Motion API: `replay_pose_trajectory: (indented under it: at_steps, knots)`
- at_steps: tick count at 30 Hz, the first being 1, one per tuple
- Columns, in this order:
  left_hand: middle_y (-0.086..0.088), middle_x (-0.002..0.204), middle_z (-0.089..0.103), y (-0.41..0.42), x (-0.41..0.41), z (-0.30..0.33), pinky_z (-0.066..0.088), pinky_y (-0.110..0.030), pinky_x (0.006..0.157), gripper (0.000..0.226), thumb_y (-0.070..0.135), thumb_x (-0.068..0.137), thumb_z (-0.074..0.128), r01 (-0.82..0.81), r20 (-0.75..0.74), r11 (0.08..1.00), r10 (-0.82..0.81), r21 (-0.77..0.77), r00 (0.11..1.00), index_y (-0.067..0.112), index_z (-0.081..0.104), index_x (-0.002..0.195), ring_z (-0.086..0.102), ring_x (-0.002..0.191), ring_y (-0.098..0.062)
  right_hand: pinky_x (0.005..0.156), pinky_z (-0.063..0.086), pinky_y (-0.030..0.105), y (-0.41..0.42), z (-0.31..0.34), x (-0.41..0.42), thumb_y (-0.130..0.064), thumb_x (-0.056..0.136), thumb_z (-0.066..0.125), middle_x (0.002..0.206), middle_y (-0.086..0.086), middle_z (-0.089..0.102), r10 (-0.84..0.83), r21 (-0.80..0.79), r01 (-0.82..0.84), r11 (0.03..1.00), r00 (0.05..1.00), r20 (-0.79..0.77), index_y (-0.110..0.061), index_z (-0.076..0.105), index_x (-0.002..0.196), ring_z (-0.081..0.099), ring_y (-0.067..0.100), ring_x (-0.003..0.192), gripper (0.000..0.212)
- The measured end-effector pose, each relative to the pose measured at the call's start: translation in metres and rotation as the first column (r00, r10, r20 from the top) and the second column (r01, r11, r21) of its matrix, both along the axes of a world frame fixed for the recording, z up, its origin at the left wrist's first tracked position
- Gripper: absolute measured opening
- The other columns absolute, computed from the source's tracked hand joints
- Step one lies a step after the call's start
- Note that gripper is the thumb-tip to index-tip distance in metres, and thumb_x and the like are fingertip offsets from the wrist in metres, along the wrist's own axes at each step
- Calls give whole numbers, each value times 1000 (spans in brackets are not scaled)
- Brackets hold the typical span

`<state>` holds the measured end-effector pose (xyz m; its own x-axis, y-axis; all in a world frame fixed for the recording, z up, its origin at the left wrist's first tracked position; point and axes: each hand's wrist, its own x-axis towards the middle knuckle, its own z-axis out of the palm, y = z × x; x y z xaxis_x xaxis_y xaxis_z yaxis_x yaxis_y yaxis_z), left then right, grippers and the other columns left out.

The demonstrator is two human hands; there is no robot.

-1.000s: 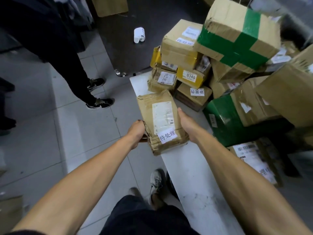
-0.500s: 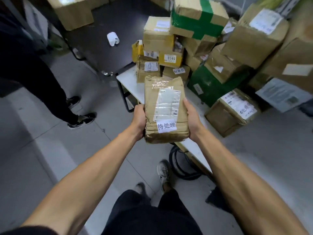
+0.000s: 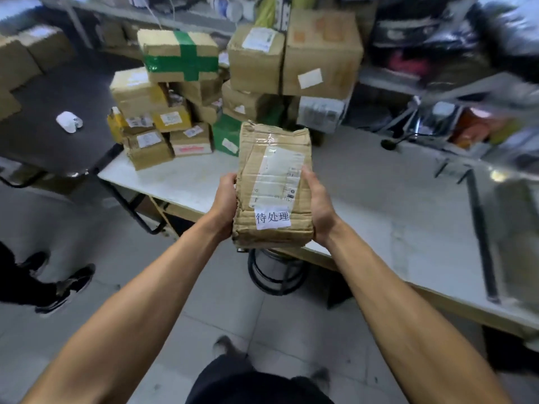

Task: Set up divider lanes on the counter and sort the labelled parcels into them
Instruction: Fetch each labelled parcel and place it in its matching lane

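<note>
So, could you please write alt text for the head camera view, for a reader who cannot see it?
Two bare hands, left hand and right hand, hold a crumpled brown cardboard parcel with a white handwritten label above the white counter. A pile of brown cardboard boxes is stacked at the counter's far left end.

Left hand (image 3: pixel 223 205) and right hand (image 3: pixel 319 209) grip a crumpled labelled parcel (image 3: pixel 274 185) above the white surface (image 3: pixel 364 182), near stacked boxes (image 3: pixel 175 112).
</note>
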<state>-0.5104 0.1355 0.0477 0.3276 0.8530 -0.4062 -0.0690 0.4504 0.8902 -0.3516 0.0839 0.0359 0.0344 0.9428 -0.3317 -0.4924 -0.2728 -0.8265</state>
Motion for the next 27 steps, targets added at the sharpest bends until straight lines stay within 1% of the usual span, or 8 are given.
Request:
replay_pose_trajectory:
  at_steps: [5, 9, 14, 17, 21, 23, 26, 27]
  knots:
    - [-3, 61, 71, -62, 104, 3, 54, -20, 47, 48, 25, 110, 26, 104, 17, 994, -103, -31, 995, 10, 63, 82, 70, 59, -17, 106, 49, 52, -79, 6, 95, -47, 109, 29, 132, 19, 66, -162, -23, 165, 986, 981, 104, -6, 55, 141, 64, 36, 122, 58]
    - [-12, 82, 74, -116, 188, -10, 60, -29, 63, 50, 32, 108, 27, 187, 43, 975, -183, -123, 982, 8, 67, 91, 73, 65, -22, 93, 59, 45, -152, 5, 174, -41, 108, 35, 131, 20, 67, -257, -54, 263, 963, 961, 103, -6, 54, 141, 66, 35, 118, 51]
    - [-5, 60, 71, -174, 271, -28, 55, -22, 46, 48, 23, 109, 23, 306, 39, 939, -303, -158, 952, 10, 61, 82, 69, 50, -16, 82, 62, 39, -222, -4, 249, -40, 109, 35, 123, 17, 71, -320, -87, 335, 938, 936, 149, -7, 55, 139, 72, 30, 108, 50]
    - [-3, 60, 72, -189, 311, -35, 54, -22, 45, 49, 24, 110, 24, 355, 48, 921, -352, -161, 935, 10, 63, 84, 70, 51, -15, 75, 62, 34, -243, -10, 283, -41, 109, 34, 115, 13, 74, -344, -119, 366, 923, 923, 174, -7, 58, 136, 74, 25, 100, 49]
    - [-11, 82, 78, -180, 363, -47, 60, -29, 56, 58, 43, 110, 21, 382, 34, 903, -383, -196, 923, 11, 69, 104, 76, 69, -23, 78, 62, 35, -245, -28, 328, -40, 110, 33, 125, 18, 70, -411, -178, 443, 879, 892, 188, -6, 57, 138, 72, 27, 107, 50]
    - [-13, 88, 79, -169, 388, -54, 62, -33, 61, 61, 50, 109, 20, 400, 25, 892, -404, -212, 914, 12, 68, 111, 77, 75, -25, 75, 63, 35, -236, -34, 353, -40, 111, 32, 124, 17, 70, -414, -209, 452, 867, 888, 201, -7, 56, 139, 74, 26, 104, 49]
    - [-12, 91, 79, -144, 433, -68, 61, -37, 72, 61, 53, 109, 20, 411, 37, 878, -415, -245, 909, 14, 67, 110, 77, 80, -26, 63, 61, 27, -213, -43, 398, -38, 111, 34, 105, 7, 75, -390, -250, 450, 857, 884, 258, -12, 59, 131, 77, 15, 83, 42]
    - [-12, 94, 79, -134, 448, -71, 61, -39, 76, 61, 53, 108, 21, 413, 36, 877, -417, -246, 908, 13, 67, 111, 77, 83, -27, 63, 60, 27, -201, -46, 414, -38, 111, 35, 100, 4, 76, -378, -257, 453, 854, 879, 291, -13, 61, 127, 76, 13, 81, 40]
